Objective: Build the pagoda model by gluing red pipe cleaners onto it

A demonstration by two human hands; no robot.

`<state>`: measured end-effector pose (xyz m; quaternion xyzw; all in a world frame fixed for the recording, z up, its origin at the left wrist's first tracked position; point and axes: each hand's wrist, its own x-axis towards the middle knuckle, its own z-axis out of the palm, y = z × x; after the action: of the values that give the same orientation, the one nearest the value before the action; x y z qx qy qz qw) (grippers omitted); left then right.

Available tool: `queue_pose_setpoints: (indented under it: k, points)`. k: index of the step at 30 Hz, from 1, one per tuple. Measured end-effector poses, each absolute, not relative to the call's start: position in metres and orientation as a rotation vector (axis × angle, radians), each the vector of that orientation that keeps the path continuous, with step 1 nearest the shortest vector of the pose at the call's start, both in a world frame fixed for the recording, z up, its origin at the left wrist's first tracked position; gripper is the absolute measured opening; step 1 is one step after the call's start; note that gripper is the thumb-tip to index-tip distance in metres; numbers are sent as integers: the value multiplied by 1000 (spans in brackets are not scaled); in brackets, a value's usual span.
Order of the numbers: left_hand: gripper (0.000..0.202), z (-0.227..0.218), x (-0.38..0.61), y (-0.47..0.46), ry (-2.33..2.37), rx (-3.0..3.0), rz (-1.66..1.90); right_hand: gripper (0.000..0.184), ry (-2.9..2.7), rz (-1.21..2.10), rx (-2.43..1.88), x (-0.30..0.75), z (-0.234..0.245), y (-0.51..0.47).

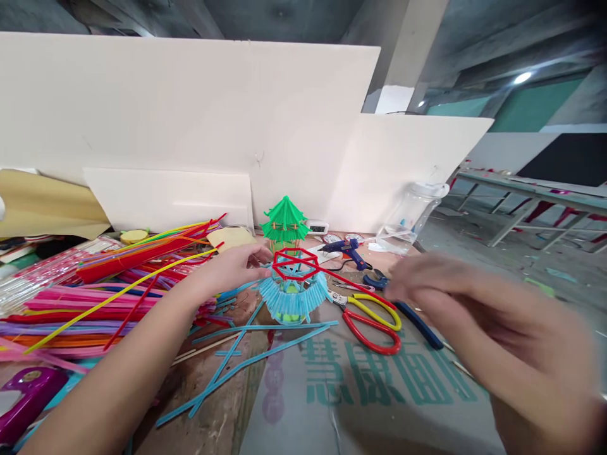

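A red pipe-cleaner frame [296,251], many-sided with crossing struts, sits in front of a small pagoda with a green tiered roof [286,218] and a light-blue skirt-like lower roof [293,302]. My left hand [250,262] is at the frame's left side, its fingertips closed against the edge. From the frame's right corner a long red strand [353,285] runs toward my right hand [474,328]. That hand is smeared by motion, its fingers curled near the strand's far end; whether it grips the strand is unclear.
Scissors with red and yellow handles [372,322] lie on the grey sheet [303,417]. Behind are a blue glue gun [348,251], pliers [374,278] and a clear jar [410,215]. Bundled coloured pipe cleaners [85,309] fill the left; loose blue strips [256,366] lie in front.
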<state>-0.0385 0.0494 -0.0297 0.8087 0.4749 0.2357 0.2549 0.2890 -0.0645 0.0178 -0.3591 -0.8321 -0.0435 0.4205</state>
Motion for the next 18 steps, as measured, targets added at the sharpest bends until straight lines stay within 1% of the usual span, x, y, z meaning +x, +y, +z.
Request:
queue_pose_setpoints:
  k: [2, 5, 9, 15, 18]
  points:
    - [44, -33, -39, 51, 1227, 2155, 679, 21, -2103, -65, -980, 274, 24, -44]
    - [45, -30, -39, 51, 1187, 2112, 628, 31, -2227, -157, -1038, 263, 18, -25]
    - [45, -23, -38, 47, 1214, 2099, 548, 31, -2325, -245, -1061, 259, 0, -15]
    - [49, -26, -35, 48, 1194, 2059, 530, 41, -2419, -243, -1115, 250, -13, -10]
    - [47, -28, -31, 48, 1202, 2075, 561, 39, -2411, -224, -1136, 249, -15, -6]
